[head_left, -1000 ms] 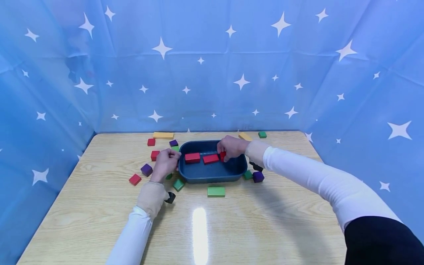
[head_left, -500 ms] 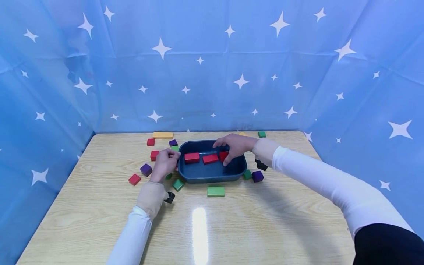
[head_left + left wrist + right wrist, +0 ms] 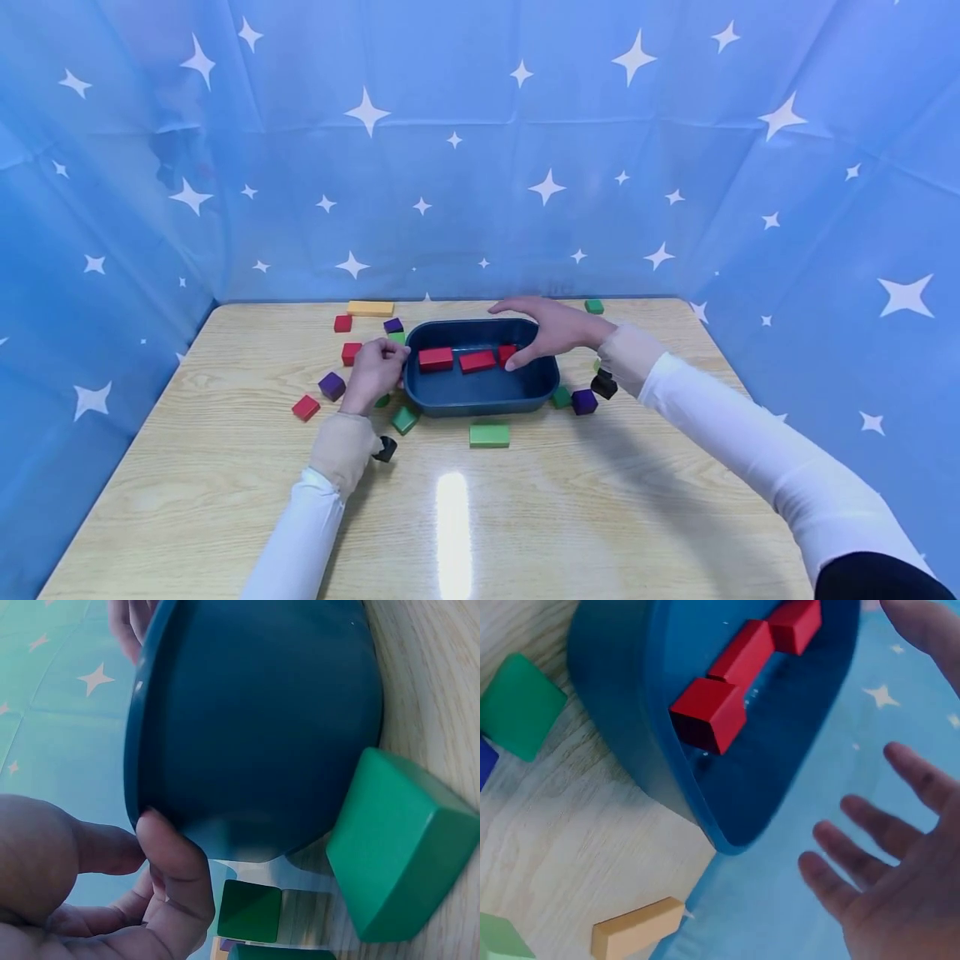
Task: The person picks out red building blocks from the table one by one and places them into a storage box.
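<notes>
A dark blue plastic tub (image 3: 472, 410) stands in the middle of the table, with three red blocks (image 3: 477, 361) lying in a row inside it. My left hand (image 3: 377, 371) pinches the tub's left rim between thumb and fingertips, as the left wrist view shows beside the tub's wall (image 3: 262, 735). Above the tub's right end is my right hand (image 3: 558, 327), fingers spread and holding nothing. Its thumb overlaps the tub near the rightmost red block (image 3: 709, 716) in the head view. The right wrist view shows the spread fingers (image 3: 870, 825) apart from the rim.
Left of the tub lie red blocks (image 3: 306, 407), purple blocks (image 3: 332, 385) and a green block (image 3: 405, 419). A light green block (image 3: 489, 436) lies in front. To the right are a purple block (image 3: 585, 402) and a green one (image 3: 561, 397). A yellow block (image 3: 371, 308) lies behind.
My right hand has let go of the rightmost red block, spread its fingers and moved up and right. That block stays in the tub. My left hand has stayed at the rim.
</notes>
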A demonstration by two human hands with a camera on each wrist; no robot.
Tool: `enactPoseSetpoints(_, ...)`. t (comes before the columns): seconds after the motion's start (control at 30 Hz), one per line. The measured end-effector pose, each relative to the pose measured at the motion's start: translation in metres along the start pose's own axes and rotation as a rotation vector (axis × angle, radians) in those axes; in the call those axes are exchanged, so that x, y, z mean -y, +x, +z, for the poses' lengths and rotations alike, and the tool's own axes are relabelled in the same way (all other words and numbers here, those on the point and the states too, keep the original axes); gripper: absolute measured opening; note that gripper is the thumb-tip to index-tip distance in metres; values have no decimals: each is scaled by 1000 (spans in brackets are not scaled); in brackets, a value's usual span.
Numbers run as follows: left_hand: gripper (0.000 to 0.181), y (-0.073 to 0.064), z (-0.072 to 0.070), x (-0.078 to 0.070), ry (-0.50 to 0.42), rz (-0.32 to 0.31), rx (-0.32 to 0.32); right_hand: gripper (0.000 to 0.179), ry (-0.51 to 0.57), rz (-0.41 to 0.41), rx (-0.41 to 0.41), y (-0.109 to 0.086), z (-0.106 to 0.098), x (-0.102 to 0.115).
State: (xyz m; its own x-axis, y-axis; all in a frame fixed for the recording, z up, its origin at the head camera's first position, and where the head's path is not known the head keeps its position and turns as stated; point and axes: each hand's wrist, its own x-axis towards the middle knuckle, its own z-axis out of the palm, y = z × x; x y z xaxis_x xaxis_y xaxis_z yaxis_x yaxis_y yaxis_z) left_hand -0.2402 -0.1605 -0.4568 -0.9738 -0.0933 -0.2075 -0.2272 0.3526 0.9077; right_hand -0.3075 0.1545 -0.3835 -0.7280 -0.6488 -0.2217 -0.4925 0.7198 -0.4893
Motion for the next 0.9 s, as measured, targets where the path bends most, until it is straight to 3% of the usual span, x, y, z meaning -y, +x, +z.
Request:
enactPoseSetpoints(0.43,27,1,0,1,1,-7,2,95,307,139,-116,-32,10,-32)
enactPoseSetpoints(0.73,28,2,-1,1,-2,-11,3,91,594,247,-235,-45,28,-51)
enactPoseSetpoints(0.9,27,0,-1,1,-6,-16,7,86,787,270,-234,-47,38,-59)
